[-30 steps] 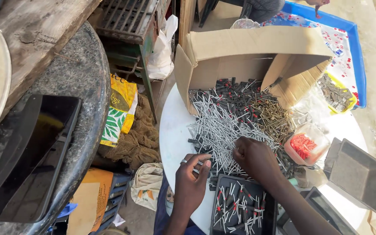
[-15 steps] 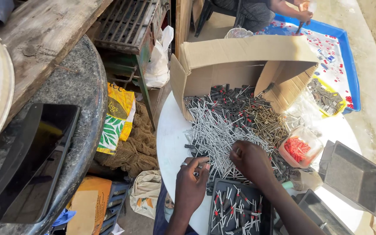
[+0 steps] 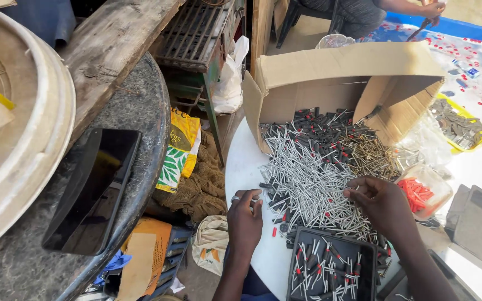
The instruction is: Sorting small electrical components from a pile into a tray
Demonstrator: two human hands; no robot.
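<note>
Cluttered outdoor work spot, round white table (image 3: 246, 167) with a big heap of silver nails (image 3: 308, 178) spilling out of a tipped cardboard box (image 3: 330, 72). The left hand (image 3: 245, 220) sits at the heap's near edge, fingers curled and pinching something small, can't tell exactly what. The right hand (image 3: 383, 203) rests on the nails, fingers bent down into them. Just below the hands there's a black tray (image 3: 330, 270) holding sorted pieces, and a clear tub of red plugs (image 3: 422, 189) sits just beside the right hand.
</note>
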